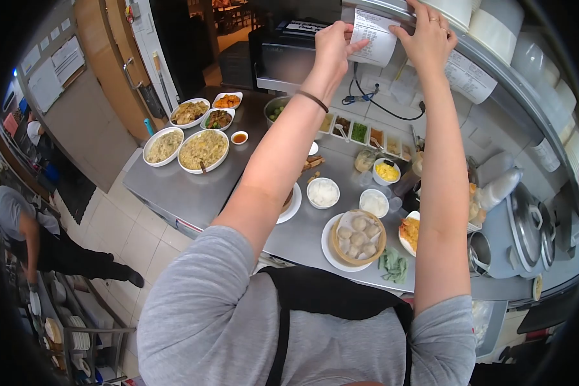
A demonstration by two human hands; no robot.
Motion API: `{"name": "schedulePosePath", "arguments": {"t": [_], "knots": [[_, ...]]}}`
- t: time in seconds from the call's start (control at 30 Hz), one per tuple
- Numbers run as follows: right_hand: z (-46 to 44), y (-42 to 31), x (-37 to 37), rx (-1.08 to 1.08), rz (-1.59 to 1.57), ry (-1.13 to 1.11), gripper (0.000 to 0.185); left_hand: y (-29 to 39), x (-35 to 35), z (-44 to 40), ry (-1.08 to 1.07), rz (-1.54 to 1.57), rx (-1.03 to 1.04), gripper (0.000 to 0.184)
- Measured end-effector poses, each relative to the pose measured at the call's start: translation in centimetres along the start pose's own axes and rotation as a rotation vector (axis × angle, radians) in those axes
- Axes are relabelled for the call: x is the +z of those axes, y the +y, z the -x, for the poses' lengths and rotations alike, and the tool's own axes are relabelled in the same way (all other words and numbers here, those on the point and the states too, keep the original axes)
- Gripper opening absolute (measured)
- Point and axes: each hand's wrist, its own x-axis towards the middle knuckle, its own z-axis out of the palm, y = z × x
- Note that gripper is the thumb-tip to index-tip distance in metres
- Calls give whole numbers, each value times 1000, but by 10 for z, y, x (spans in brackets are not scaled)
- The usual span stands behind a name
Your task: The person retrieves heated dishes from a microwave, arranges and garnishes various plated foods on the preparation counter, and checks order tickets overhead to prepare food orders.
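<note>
A printed order receipt [374, 40] hangs from the metal rail along the shelf edge at the top. My left hand [336, 50] grips its left edge, one finger lying across the paper. At its right edge is my right hand [431, 38], fingers spread and reaching up to the rail, the thumb touching the paper. Another printed receipt [469, 76] hangs from the rail beyond my right wrist. Below my arms, a bamboo steamer [335, 237] of dumplings sits on a white plate, near two bowls of white rice [323, 193].
Filled dishes, including fried rice [202, 151], stand on the left counter [174, 190]. Small condiment tubs [359, 132] line the back. A green cloth [393, 265] lies by the steamer, with pot lids [526, 225] at right. Another person [22, 219] works at far left.
</note>
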Motion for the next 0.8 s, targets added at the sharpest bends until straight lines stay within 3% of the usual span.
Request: {"name": "schedulePosePath", "arguments": {"t": [0.13, 0.2, 0.4, 0.43, 0.8], "knots": [[1, -2, 0, 21, 1, -22, 57, -2, -11, 1, -37, 24, -3, 6], [0, -3, 1, 5, -17, -24, 57, -6, -13, 1, -112, -165, 48, 13], [1, -3, 1, -3, 8, -35, 58, -11, -15, 3, -125, -5, 82, 9], [-3, 20, 27, -127, 229, 37, 51, -11, -13, 1, -79, -27, 70, 7], [-5, 26, 33, -76, 199, -25, 56, -14, -12, -4, -6, -61, 40, 5]]}}
